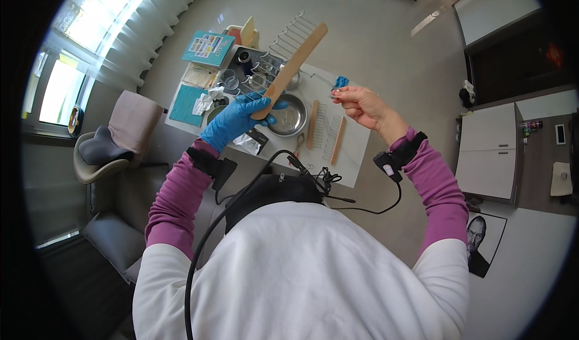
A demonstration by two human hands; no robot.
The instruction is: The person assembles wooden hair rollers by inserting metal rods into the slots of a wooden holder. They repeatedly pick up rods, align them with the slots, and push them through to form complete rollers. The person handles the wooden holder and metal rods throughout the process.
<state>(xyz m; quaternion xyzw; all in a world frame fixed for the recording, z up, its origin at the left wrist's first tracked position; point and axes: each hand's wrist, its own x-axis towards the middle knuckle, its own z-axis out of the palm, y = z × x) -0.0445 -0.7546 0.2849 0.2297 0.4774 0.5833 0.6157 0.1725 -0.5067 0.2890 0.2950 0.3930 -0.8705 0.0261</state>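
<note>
My left hand, in a blue glove, is closed around a long wooden bar held tilted above the table. A row of bent metal wire hooks sticks out along the bar's far side. My bare right hand is raised over the table's right part, thumb and fingers pinched on a thin metal piece whose shape is hard to make out. Below, a round steel bowl holds some thin metal pieces. Right of it lie two wooden bars with wire hooks, one beside the bowl, the other farther right.
On the white table are a grey tray, a dark bottle, clear cups, teal books, crumpled tissue, and a crumpled blue item. A chair stands left. Black cables hang near my body.
</note>
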